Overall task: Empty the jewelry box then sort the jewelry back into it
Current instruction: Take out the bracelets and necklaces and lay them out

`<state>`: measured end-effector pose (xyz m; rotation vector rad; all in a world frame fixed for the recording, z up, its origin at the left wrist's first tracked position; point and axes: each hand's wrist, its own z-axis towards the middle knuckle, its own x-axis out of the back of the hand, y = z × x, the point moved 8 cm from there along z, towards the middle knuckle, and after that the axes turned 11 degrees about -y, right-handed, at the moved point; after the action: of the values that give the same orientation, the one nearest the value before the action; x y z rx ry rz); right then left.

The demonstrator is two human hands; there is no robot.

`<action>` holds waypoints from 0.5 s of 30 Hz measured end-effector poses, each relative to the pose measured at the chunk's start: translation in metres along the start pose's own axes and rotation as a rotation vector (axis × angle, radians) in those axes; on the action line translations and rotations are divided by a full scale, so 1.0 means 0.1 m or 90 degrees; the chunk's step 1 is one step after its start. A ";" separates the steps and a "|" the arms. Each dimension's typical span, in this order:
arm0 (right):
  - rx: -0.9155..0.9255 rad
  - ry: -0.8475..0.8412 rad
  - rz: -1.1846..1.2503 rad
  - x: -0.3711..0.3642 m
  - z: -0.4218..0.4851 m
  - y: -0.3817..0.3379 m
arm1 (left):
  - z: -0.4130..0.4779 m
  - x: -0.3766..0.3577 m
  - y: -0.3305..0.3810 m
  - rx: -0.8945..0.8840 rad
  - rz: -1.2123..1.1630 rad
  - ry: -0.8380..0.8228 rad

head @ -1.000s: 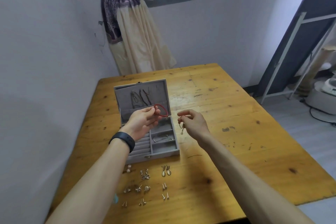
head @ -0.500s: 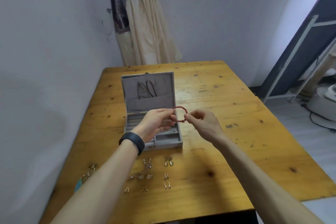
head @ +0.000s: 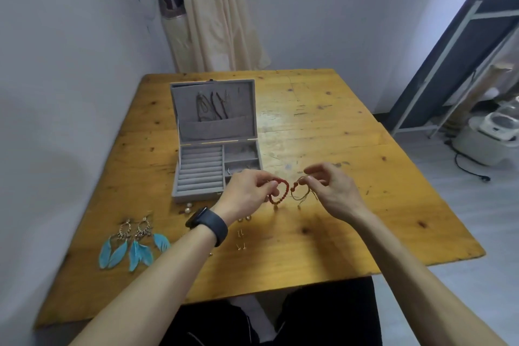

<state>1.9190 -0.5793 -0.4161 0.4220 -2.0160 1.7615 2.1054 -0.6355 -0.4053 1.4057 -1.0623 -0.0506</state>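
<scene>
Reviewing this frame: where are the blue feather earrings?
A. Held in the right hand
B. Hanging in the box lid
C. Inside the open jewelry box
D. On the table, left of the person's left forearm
D: the blue feather earrings lie flat on the table, near its left edge, in front of the jewelry box and outside it.

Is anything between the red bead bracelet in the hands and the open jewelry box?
Nothing visible. The left hand and right hand hold the red bead bracelet just right of the jewelry box, whose lid stands open; only bare table lies between.
</scene>
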 end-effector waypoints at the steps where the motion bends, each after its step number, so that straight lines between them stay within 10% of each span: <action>1: 0.005 -0.007 0.019 -0.01 0.01 -0.02 | -0.03 -0.01 -0.03 0.007 -0.002 -0.007; 6: -0.011 -0.032 0.168 -0.06 0.10 0.03 | -0.19 -0.02 -0.18 0.046 -0.022 -0.033; 15: -0.081 0.062 -0.078 -0.08 0.25 0.24 | -0.28 -0.05 -0.24 0.061 -0.105 -0.063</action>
<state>1.9112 -0.6011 -0.4438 0.4023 -1.9763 1.5413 2.1327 -0.6172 -0.4219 1.5882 -1.0389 -0.1925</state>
